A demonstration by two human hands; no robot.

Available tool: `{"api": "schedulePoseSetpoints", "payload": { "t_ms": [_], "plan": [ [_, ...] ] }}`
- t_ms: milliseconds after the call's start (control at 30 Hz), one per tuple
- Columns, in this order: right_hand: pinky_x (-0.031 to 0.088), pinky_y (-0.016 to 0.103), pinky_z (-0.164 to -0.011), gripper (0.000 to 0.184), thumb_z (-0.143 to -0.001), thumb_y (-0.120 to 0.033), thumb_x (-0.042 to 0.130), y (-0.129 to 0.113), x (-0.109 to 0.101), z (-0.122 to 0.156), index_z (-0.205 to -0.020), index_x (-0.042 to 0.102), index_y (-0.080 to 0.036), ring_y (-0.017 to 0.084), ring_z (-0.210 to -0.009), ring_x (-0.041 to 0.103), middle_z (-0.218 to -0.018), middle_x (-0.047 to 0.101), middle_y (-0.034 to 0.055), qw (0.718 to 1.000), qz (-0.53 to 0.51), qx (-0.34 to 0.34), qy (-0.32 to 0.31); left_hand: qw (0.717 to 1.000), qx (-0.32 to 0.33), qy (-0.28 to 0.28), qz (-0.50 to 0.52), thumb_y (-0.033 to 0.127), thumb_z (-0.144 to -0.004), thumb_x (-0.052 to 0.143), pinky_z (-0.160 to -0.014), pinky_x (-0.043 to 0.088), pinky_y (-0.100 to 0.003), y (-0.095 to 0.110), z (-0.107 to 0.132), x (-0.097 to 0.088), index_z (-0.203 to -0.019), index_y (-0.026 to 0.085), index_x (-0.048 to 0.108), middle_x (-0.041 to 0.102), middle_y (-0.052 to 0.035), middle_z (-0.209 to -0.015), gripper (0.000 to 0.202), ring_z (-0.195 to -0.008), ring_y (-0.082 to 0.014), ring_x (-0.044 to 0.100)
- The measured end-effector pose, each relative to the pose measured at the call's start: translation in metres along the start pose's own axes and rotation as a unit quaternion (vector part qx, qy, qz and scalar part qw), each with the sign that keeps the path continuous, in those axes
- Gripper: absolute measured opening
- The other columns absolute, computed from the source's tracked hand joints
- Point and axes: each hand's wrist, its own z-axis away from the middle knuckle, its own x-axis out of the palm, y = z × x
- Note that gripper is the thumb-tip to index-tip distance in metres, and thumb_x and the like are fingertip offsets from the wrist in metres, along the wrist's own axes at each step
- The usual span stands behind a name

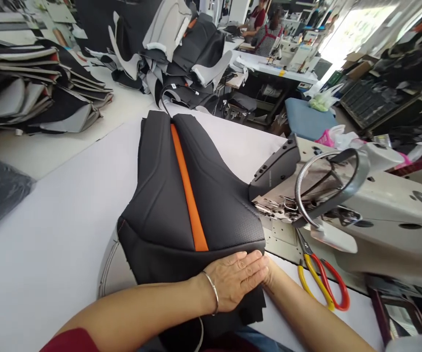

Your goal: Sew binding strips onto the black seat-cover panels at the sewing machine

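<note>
A black seat cover (159,205) with an orange centre stripe (185,186) and a perforated patch lies on the white table, its right edge close to the sewing machine's needle area (275,208). My left hand (235,278), with a silver bangle at the wrist, rests flat on the lower right part of the cover, fingers stretched out. From the right, my right hand (267,270) reaches to the cover's lower right edge; its fingers are hidden under the cover and behind my left hand. A light grey panel (119,271) shows at the cover's lower left.
Scissors (324,278) with red and yellow handles lie beside the sewing machine (390,195). Stacked cover pieces (31,93) are at the back left, with more covers (196,49) piled behind. People (267,39) sit at machines further back. A plastic-wrapped bundle (2,195) sits at the left edge.
</note>
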Motion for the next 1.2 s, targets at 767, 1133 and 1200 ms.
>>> {"api": "schedulePoseSetpoints", "payload": {
  "t_ms": [767, 1133, 1200],
  "plan": [
    [0.008, 0.072, -0.093, 0.030, -0.089, -0.012, 0.033, 0.012, 0.048, 0.018, -0.116, 0.046, -0.013, 0.028, -0.120, -0.011, -0.138, 0.019, 0.0155, 0.946, 0.250, -0.166, 0.124, 0.997, 0.012, 0.004, 0.080, 0.013, -0.082, 0.032, -0.106, 0.025, -0.035, -0.002, 0.000, 0.006, -0.134, 0.008, 0.019, 0.019, -0.0068, -0.143, 0.054, -0.133, -0.0214, 0.003],
    [0.025, 0.066, -0.094, 0.034, -0.090, -0.025, 0.036, 0.013, 0.039, 0.019, -0.123, 0.042, -0.015, 0.029, -0.125, 0.011, -0.130, 0.035, 0.0174, 0.957, 0.225, -0.150, 0.102, 0.996, 0.013, 0.001, 0.088, 0.012, -0.082, 0.032, -0.106, 0.025, -0.036, -0.002, -0.001, 0.008, -0.134, 0.008, 0.020, 0.019, -0.0070, -0.143, 0.053, -0.133, -0.0206, 0.000],
    [0.030, 0.064, -0.092, 0.034, -0.091, -0.030, 0.035, 0.015, 0.026, 0.018, -0.121, 0.045, -0.017, 0.031, -0.123, 0.022, -0.128, 0.038, 0.0178, 0.969, 0.213, -0.115, 0.051, 0.996, 0.009, 0.001, 0.089, 0.012, -0.082, 0.033, -0.107, 0.024, -0.035, -0.002, 0.000, 0.006, -0.133, 0.008, 0.021, 0.019, -0.0065, -0.143, 0.053, -0.133, -0.0203, 0.000]
  ]
}}
